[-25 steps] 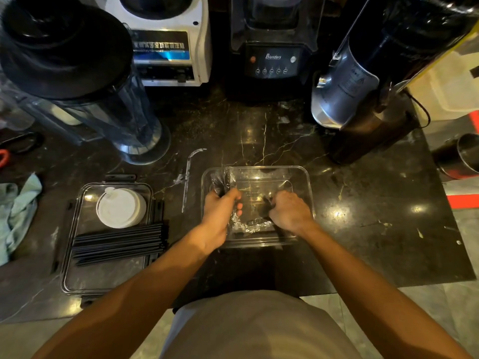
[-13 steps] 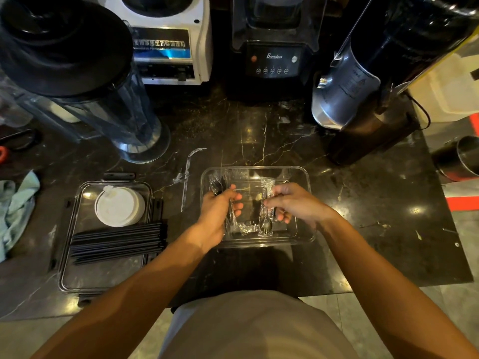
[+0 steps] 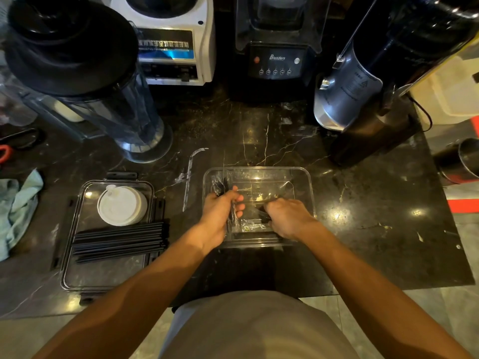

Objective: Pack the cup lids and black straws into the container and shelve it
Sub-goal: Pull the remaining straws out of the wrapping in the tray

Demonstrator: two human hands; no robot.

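Since half a second ago, the right hand (image 3: pixel 286 218) has been brought down again onto the crinkly wrapped things in the clear container (image 3: pixel 308 187). Both the right and the left hand (image 3: pixel 220 213) are closed around them. The cup lids (image 3: pixel 121 206) and black straws (image 3: pixel 119 239) are left on the flat lid (image 3: pixel 103 275), well apart. It looks like the container is being emptied first; next, those wrapped things must be lifted out.
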